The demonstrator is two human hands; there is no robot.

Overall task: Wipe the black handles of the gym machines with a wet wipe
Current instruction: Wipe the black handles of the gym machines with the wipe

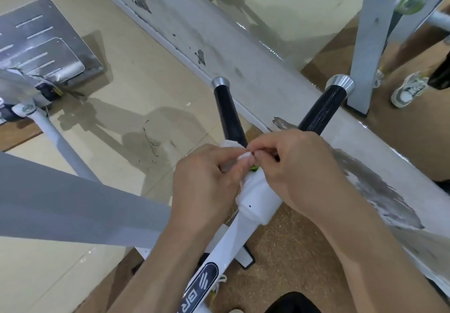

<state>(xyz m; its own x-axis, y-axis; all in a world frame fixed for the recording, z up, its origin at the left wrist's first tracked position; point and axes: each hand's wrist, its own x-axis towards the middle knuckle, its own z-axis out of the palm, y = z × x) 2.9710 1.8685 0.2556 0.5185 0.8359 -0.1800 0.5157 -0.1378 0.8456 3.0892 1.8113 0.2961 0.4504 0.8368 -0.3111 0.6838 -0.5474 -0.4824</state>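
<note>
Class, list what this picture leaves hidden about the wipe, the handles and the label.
Head view:
Wet wipe: mostly hidden by left hand and right hand.
Left black handle, right black handle: lower ends under the hands.
Label lettering: cut by bottom edge.

The left handle [230, 117] and right handle [321, 110] are glossy black, each tipped with a shiny silver cap [220, 83]. The wipe [231, 145] is white. The hub [258, 198] below them is plain white, with a green speck [254, 169] at its top. The post [233, 237] is white and carries a black oval badge [207, 279] with white stripes and white letters. The floor [146, 69] is pale cream tile. The mat [292, 251] is brown with fine speckles. The beam [243, 51] is grey-white, blotched with dark patches of chipped paint. The footplate [41, 44] is dull grey metal with pale slot marks. A knob [411, 0] is green and silver. A shoe [406, 90] is white and grey.
</note>
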